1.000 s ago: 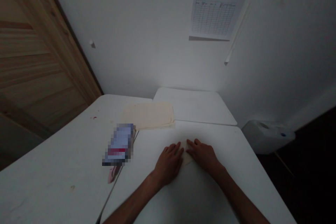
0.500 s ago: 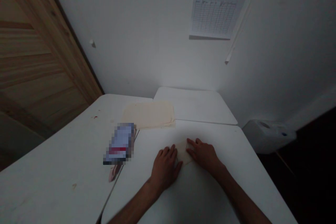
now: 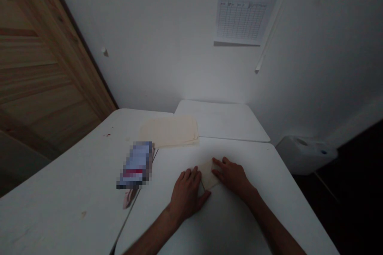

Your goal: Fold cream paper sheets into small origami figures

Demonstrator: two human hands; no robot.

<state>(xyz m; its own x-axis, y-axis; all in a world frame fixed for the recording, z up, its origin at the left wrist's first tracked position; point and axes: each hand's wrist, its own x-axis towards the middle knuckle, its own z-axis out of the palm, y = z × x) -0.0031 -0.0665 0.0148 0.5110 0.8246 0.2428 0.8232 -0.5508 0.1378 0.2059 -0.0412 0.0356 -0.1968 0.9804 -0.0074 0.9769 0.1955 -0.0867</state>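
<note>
- a pale wall (image 3: 167, 40) fills the upper part of the view;
- a white worktop (image 3: 74, 179) spreads out below it, with a dark seam running between its left and right sections;
- a wooden door (image 3: 44, 51) slants across the upper left, its planks and knots showing;
- a white panel (image 3: 223, 121) with rounded far corners lies against the wall, beyond the right section;
- a white container (image 3: 305, 155) stands to the right of the worktop, over a dark area;
- thin cream sheets (image 3: 169, 131) lie stacked near the far edge of the worktop, their edges not quite lined up (how many, I cannot tell);
- a printed sheet (image 3: 243, 20) with a ruled table is fixed to the wall, too small to read;
- a pixelated item (image 3: 136, 163) lies across the seam, left of both arms;
- the left grip (image 3: 185, 191), a bare hand, is open and laid palm down, fingertips at the left edge of the small pale piece, thumb out near its lower corner;
- the right grip (image 3: 233, 175) is open too, forefinger and thumb parted and pressing on the piece's right side;
- the small pale piece (image 3: 208, 176) lies flat on the right section, between the two hands;
- a pink item (image 3: 128, 199) pokes out below the pixelated one;
- a white peg (image 3: 104, 51) juts from the wall
</note>
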